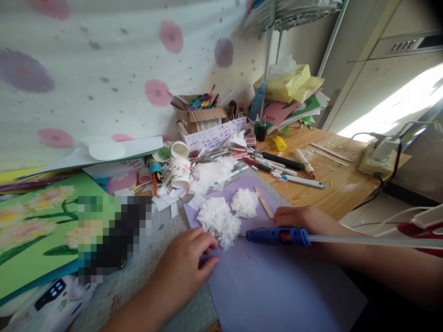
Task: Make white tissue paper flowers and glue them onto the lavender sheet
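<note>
A blue hot glue gun (278, 236) lies level over a purple sheet of paper (270, 286), its nozzle pointing left at a cluster of crumpled white tissue paper (219, 221). Behind the gun, my right hand (299, 219) is closed on it; the handle and most fingers are hidden. From the gun's back end a long clear glue stick (374, 241) sticks out to the right. My left hand (190, 258) rests at the cluster's lower left edge, thumb apart from the bent fingers, nothing between them. A smaller tissue puff (244, 203) and a wooden stick (264, 203) lie farther back on the sheet.
Paper cups (180, 171), tissue scraps, pens (282, 161) and a cardboard box (202, 115) of supplies crowd the back. At left lie a green flower picture (34, 216) and a white device (51, 299) with a display. A power strip (377, 157) with cords sits at right.
</note>
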Demonstrator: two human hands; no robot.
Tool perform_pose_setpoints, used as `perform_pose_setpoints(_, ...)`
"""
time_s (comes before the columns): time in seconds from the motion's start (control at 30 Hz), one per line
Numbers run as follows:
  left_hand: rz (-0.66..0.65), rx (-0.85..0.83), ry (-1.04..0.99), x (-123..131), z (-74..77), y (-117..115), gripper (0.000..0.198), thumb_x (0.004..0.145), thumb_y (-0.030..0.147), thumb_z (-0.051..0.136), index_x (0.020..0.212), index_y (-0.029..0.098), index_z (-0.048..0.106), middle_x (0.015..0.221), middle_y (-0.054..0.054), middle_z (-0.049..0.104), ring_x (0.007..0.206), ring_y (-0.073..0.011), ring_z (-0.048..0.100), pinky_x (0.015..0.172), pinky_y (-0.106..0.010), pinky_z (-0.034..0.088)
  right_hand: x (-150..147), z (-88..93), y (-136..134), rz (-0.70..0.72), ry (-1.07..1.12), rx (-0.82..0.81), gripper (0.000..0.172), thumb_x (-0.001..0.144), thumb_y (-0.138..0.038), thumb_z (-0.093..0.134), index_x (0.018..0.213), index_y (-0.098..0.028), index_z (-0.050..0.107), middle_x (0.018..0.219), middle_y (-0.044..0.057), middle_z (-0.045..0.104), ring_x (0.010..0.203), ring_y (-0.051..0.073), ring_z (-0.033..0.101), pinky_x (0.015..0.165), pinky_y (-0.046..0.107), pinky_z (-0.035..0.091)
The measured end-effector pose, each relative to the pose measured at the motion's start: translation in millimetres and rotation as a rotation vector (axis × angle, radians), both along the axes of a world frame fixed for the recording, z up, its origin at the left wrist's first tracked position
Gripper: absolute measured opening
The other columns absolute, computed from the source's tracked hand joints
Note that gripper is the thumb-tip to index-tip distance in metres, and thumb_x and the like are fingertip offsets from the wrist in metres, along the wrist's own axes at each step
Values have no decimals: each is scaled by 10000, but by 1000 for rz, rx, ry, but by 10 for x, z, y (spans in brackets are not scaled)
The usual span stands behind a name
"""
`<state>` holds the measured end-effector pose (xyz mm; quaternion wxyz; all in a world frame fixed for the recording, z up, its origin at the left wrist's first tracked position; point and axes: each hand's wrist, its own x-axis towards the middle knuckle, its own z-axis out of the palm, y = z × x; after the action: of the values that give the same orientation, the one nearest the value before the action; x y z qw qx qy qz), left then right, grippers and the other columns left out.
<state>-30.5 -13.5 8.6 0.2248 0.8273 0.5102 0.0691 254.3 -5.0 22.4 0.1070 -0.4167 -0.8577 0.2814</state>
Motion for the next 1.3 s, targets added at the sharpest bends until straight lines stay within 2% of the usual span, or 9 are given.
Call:
perform_pose_setpoints(0.2, 0, -7, 15, 0, 0, 2, 56, 777, 201, 554, 816, 209, 594, 852, -29, 601, 808, -199, 573, 727, -325, 441, 12, -56, -6, -57, -39, 53, 131, 788, -126, 527, 660, -154, 525, 705, 19, 520, 608, 119, 505, 570, 233, 368)
perform_pose_setpoints(0.47, -10, 11, 12, -4, -12, 14, 56, 769, 194, 554, 807, 220, 586, 845, -26, 608, 800, -197, 579, 711, -311, 448, -32, -12, -34, 29, -6, -4, 83, 832, -187, 527, 772, -159, 577, 823, 44, 582, 676, 135, 552, 618, 239, 399)
perform_pose_setpoints(0.7, -6, 0, 22, -8, -18, 0, 67, 771, 183, 548, 818, 210, 587, 855, -29, 603, 804, -197, 576, 719, -320, 443, -82, -42, -29, -65, -108, 76, 183, 812, -180, 510, 630, -156, 501, 721, 18, 505, 571, 102, 476, 541, 222, 333)
perform_pose_setpoints(0.97, -2, 2, 9, -2, -5, 2, 53, 773, 182, 555, 809, 205, 586, 844, -28, 599, 806, -198, 574, 725, -321, 441, -42, 13, -30, 20, -37, 15, 110, 844, -193, 508, 759, -169, 573, 809, 43, 577, 671, 138, 552, 619, 238, 393)
perform_pose_setpoints(1.13, -8, -9, 18, 1, -2, 5, 59, 780, 183, 549, 818, 207, 587, 852, -30, 601, 814, -201, 574, 729, -325, 441, -35, -46, -20, -30, -64, 60, 175, 841, -163, 485, 668, -162, 510, 737, 33, 540, 620, 124, 521, 581, 234, 378)
perform_pose_setpoints(1.3, 0, -16, 10, -3, -8, 14, 66, 774, 185, 546, 820, 206, 589, 856, -30, 599, 812, -201, 573, 732, -328, 440, -19, -38, -28, -33, -94, 95, 159, 817, -158, 497, 658, -161, 508, 717, 29, 524, 616, 129, 513, 573, 241, 367)
